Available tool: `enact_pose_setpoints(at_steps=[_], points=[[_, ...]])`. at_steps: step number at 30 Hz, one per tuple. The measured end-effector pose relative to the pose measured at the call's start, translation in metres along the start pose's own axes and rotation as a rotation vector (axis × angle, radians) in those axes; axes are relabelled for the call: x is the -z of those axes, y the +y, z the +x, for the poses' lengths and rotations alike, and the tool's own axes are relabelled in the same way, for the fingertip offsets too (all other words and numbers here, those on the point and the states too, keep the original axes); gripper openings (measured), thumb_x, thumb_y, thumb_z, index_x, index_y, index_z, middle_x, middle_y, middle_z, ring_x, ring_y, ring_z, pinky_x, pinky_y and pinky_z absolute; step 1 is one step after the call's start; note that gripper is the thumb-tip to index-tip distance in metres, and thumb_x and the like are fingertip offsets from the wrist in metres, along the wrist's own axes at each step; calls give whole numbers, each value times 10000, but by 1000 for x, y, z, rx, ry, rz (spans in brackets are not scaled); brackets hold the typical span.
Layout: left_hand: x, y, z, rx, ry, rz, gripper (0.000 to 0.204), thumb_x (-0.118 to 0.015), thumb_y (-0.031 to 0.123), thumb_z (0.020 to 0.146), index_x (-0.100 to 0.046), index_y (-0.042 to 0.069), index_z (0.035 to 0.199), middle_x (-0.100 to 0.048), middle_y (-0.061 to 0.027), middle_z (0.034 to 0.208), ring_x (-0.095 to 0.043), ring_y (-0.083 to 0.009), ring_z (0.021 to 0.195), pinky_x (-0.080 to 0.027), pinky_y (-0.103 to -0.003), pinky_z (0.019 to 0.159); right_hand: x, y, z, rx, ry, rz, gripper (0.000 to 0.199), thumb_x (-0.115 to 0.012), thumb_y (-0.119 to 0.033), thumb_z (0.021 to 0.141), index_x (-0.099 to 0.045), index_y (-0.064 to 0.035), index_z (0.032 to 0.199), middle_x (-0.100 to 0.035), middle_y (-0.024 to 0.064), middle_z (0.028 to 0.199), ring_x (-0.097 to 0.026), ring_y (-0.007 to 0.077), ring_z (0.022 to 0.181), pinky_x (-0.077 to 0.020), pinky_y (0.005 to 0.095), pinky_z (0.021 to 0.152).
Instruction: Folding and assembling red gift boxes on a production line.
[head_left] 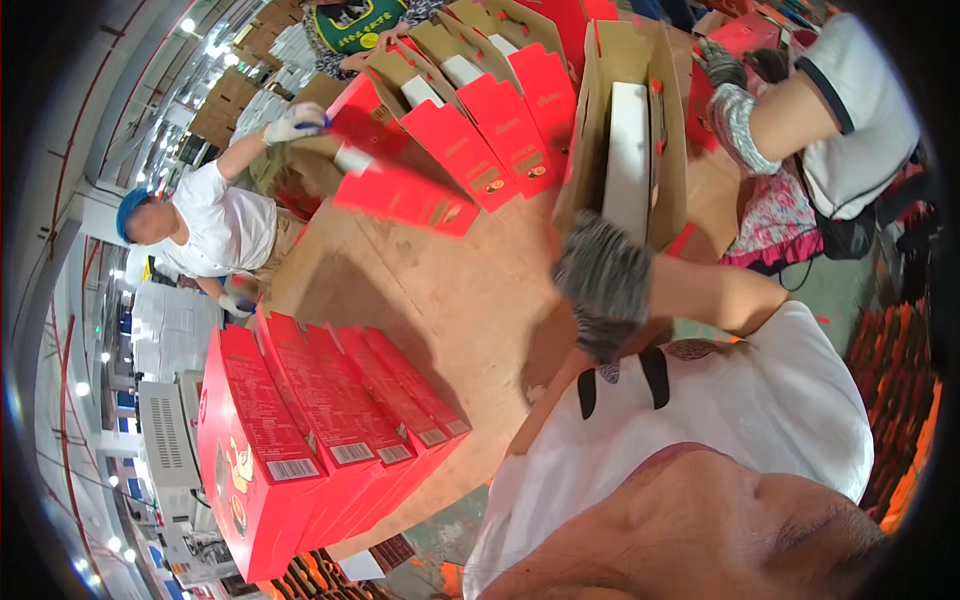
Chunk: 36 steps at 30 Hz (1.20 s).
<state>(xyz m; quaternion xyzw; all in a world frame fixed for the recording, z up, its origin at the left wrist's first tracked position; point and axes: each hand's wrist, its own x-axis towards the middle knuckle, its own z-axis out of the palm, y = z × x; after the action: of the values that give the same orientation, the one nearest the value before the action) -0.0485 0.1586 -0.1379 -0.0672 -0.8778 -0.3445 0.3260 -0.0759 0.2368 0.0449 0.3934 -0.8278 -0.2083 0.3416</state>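
Both my hands are in grey striped gloves, close together at the near end of a tall open carton (pixel 575 170). My right hand (pixel 607 265) is curled at that end; whatever its fingers hold is hidden. Below it and overlapping it is my left hand (pixel 600 338), its fingers out of sight. The carton has brown inner walls, and a long white box (pixel 627 150) stands inside. Left of the carton, several open red cartons (pixel 507 130) stand in a row with their flaps up. A tilted red carton (pixel 405 198), blurred by motion, lies farther left.
Several closed red cartons (pixel 300 430) stand at the near left of the brown tabletop (pixel 480 300). A co-worker in a blue cap (pixel 225 215) reaches in from the left. Another person's gloved hand (pixel 722 68) is at the right; a person in a green apron (pixel 355 25) is opposite.
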Motion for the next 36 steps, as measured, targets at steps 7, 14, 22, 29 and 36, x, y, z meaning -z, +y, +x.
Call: enact_pose_setpoints(at_steps=[7, 14, 22, 29, 36], points=[[62, -37, -35, 36, -68, -62, 731, -667, 244, 808, -251, 50, 1376, -412, -149, 1282, -425, -273, 1176, -336, -379, 1009, 27, -26, -16, 432, 314, 1044, 331, -633, -224, 685, -588, 6, 919, -613, 166, 842, -613, 275, 787, -453, 423, 762], [210, -83, -97, 300, 170, -108, 791, -692, 229, 782, -235, 46, 1401, -373, -142, 1345, -387, -282, 1221, -313, -377, 1035, -1, 78, -108, 181, -493, 1704, 253, -640, -268, 810, -642, -51, 939, -629, 90, 873, -619, 215, 859, -488, 317, 717], [245, -36, -82, 85, 288, 227, 594, -685, 229, 795, -440, 53, 1307, -443, -162, 1328, -442, -284, 1215, -328, -370, 1031, -141, 57, -69, -595, 474, 1932, 360, -735, -131, 728, -618, -11, 1047, -629, 59, 1028, -549, 184, 1013, -457, 316, 890], [259, -42, -80, 399, 50, -121, 336, -727, 283, 774, -629, 53, 998, -634, -82, 1000, -572, -218, 990, -408, -368, 909, -183, 60, -52, -367, -53, 1691, 467, -595, -440, 848, -593, -37, 1083, -618, 55, 1013, -563, 153, 960, -440, 304, 851], [290, -33, -59, 699, -105, -434, 396, -719, 261, 800, -567, 31, 1084, -624, -29, 963, -569, -126, 902, -471, -295, 821, -168, 65, -35, -491, -218, 2039, 426, -635, -413, 826, -610, -51, 1051, -618, 50, 982, -549, 128, 919, -446, 288, 808]])
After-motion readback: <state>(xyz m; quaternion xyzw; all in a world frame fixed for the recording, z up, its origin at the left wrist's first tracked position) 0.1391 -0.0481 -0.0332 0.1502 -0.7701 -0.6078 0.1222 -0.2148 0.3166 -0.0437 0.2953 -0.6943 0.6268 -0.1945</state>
